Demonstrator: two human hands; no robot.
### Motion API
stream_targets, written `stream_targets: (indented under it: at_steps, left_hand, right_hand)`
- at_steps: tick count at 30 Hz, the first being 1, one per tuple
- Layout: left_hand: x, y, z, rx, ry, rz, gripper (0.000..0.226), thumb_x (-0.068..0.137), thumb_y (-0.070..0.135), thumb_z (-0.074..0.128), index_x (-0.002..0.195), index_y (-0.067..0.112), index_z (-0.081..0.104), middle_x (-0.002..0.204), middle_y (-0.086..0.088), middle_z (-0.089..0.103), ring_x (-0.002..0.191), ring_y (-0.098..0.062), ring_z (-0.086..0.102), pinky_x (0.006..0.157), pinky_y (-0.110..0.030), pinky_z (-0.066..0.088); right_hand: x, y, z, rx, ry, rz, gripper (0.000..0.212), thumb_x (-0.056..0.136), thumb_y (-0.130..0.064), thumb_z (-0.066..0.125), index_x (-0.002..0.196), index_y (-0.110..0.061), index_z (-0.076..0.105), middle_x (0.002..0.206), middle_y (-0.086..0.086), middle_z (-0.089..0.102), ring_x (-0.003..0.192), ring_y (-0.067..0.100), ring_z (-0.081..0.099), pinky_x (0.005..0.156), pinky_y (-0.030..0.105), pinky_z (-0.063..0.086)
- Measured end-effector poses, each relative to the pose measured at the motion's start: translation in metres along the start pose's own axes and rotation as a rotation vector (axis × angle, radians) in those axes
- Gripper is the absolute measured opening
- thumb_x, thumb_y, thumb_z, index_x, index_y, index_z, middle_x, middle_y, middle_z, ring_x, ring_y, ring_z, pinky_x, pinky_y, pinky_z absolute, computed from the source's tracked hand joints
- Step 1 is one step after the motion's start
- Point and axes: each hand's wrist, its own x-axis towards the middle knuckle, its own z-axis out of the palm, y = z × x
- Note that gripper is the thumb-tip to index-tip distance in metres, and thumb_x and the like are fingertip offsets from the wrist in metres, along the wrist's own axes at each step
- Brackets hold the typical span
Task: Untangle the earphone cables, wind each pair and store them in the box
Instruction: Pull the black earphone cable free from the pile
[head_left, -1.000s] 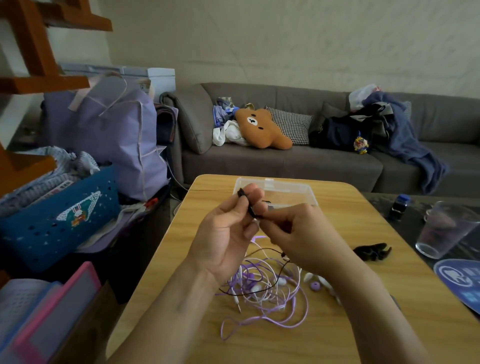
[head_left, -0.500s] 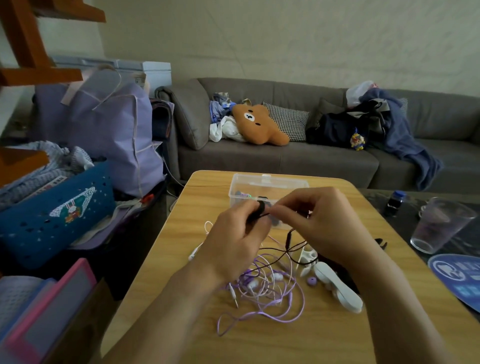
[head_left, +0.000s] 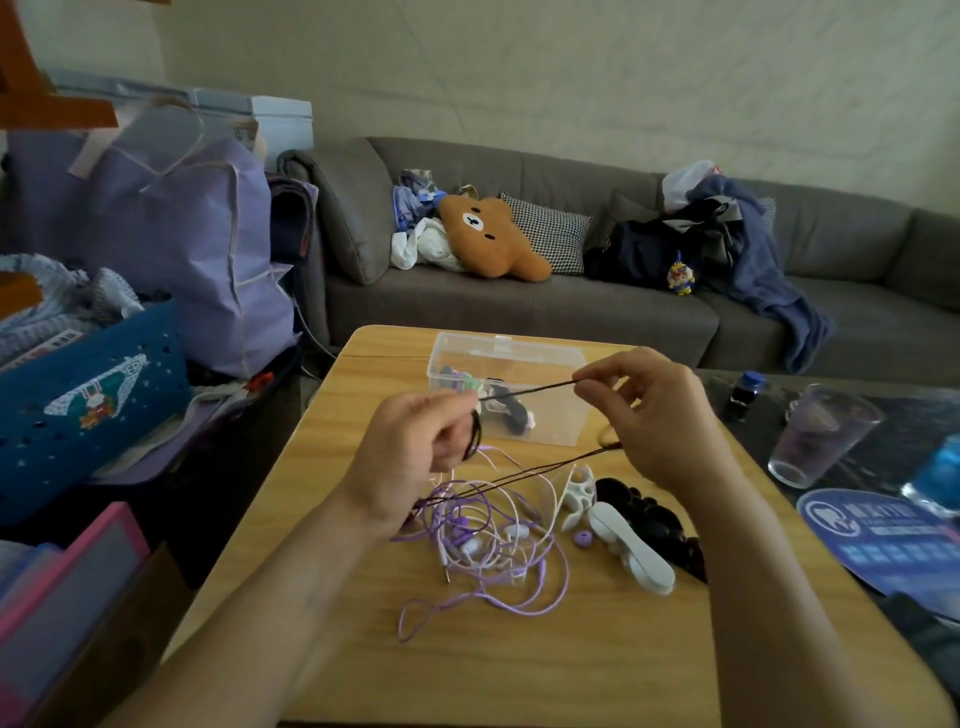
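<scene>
A black earphone cable (head_left: 524, 392) stretches taut between my two hands above the wooden table (head_left: 498, 660). My left hand (head_left: 410, 457) grips a small coil of that cable. My right hand (head_left: 660, 415) pinches the cable at its fingertips, and a second black strand runs down from it into the pile. A tangle of purple and white earphone cables (head_left: 488, 540) lies on the table below my hands. The clear plastic box (head_left: 519, 353) stands open behind my hands with a few wound items inside.
White cable winders (head_left: 628, 551) and dark ones (head_left: 654, 519) lie right of the tangle, beside a small purple ear tip (head_left: 583, 538). A plastic cup (head_left: 821, 436) and a dark bottle (head_left: 745, 395) stand on the glass table at right. Bags and baskets crowd the left side; a sofa is behind.
My hands have moved apart, the right one drawing the black cable out to the right until it is taut. The view tilted down, so more of the table shows.
</scene>
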Motion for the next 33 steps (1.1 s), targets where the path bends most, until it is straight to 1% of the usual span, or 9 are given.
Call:
stream_targets:
  at_steps: [4,7,11,14,17,20,24,27,33]
  left_hand:
    - [0.001,0.002,-0.003,-0.184,0.180,-0.035,0.045,0.093,0.017,0.055,0.050,0.018,0.042,0.046,0.005,0.026,0.043,-0.010,0.022,0.043,-0.019,0.023]
    - [0.002,0.001,-0.001,-0.234,0.313,-0.047,0.047,0.100,0.016,0.044,0.054,0.017,0.042,0.048,0.004,0.028,0.044,-0.010,0.023,0.051,-0.028,0.020]
    - [0.005,-0.002,-0.007,-0.117,0.502,-0.028,0.047,0.100,0.021,0.048,0.054,0.018,0.044,0.048,0.002,0.033,0.045,-0.013,0.026,0.054,-0.033,0.021]
    - [0.006,-0.002,-0.010,-0.093,0.629,-0.019,0.049,0.099,0.021,0.051,0.051,0.020,0.044,0.049,0.002,0.035,0.048,-0.014,0.027,0.053,-0.032,0.022]
    - [0.006,0.001,-0.013,-0.121,0.764,-0.008,0.043,0.099,0.021,0.051,0.056,0.019,0.045,0.049,0.005,0.038,0.047,-0.012,0.030,0.051,-0.029,0.023]
    - [0.005,0.003,-0.019,-0.176,0.884,-0.009,0.041,0.101,0.023,0.050,0.060,0.019,0.044,0.047,0.009,0.040,0.046,-0.009,0.033,0.049,-0.025,0.024]
    - [0.004,0.004,-0.027,-0.222,0.974,-0.003,0.041,0.100,0.022,0.048,0.060,0.019,0.043,0.047,0.010,0.040,0.045,-0.008,0.032,0.047,-0.023,0.025]
    - [0.004,0.005,-0.029,-0.223,0.982,0.003,0.040,0.098,0.020,0.048,0.059,0.019,0.041,0.047,0.010,0.039,0.045,-0.009,0.032,0.047,-0.023,0.024]
    - [0.003,0.004,-0.027,-0.169,0.963,0.020,0.040,0.098,0.021,0.049,0.059,0.018,0.043,0.048,0.008,0.040,0.045,-0.009,0.033,0.046,-0.022,0.026]
  right_hand:
    - [-0.001,0.004,-0.003,-0.052,-0.058,0.084,0.015,0.085,-0.038,0.072,0.085,-0.024,0.069,0.083,-0.007,0.064,0.074,0.010,0.060,0.062,0.018,0.045]
    - [-0.003,-0.001,0.000,-0.066,-0.213,0.130,0.027,0.084,-0.046,0.069,0.079,-0.020,0.067,0.070,-0.003,0.066,0.062,0.011,0.061,0.055,0.016,0.047]
    - [-0.005,-0.014,-0.001,0.327,-0.323,0.157,0.042,0.083,-0.051,0.060,0.084,-0.009,0.065,0.060,0.002,0.066,0.065,0.036,0.063,0.079,0.045,0.060]
    - [-0.005,-0.016,-0.013,0.740,-0.417,0.211,0.035,0.080,-0.031,0.067,0.091,0.002,0.062,0.053,0.000,0.043,0.046,0.015,0.041,0.052,0.031,0.051]
    - [-0.006,-0.010,-0.022,0.439,-0.481,0.220,0.036,0.077,-0.034,0.072,0.091,-0.001,0.069,0.055,0.002,0.050,0.046,0.014,0.043,0.046,0.026,0.042]
    - [-0.005,-0.004,-0.016,0.022,-0.326,0.243,0.032,0.083,-0.045,0.070,0.083,-0.013,0.071,0.060,-0.001,0.061,0.053,0.012,0.055,0.057,0.029,0.050]
    - [-0.002,0.007,-0.019,-0.061,-0.220,0.210,0.015,0.086,-0.036,0.073,0.083,-0.022,0.071,0.078,0.007,0.070,0.071,0.023,0.065,0.072,0.040,0.055]
    - [-0.001,0.013,-0.019,-0.111,-0.206,0.214,0.006,0.087,-0.024,0.074,0.086,-0.022,0.069,0.081,0.002,0.069,0.063,0.015,0.064,0.064,0.034,0.053]
    - [0.001,0.003,-0.013,0.518,0.047,0.375,0.022,0.100,-0.022,0.057,0.103,-0.002,0.064,0.080,0.009,0.069,0.056,0.016,0.067,0.052,0.028,0.057]
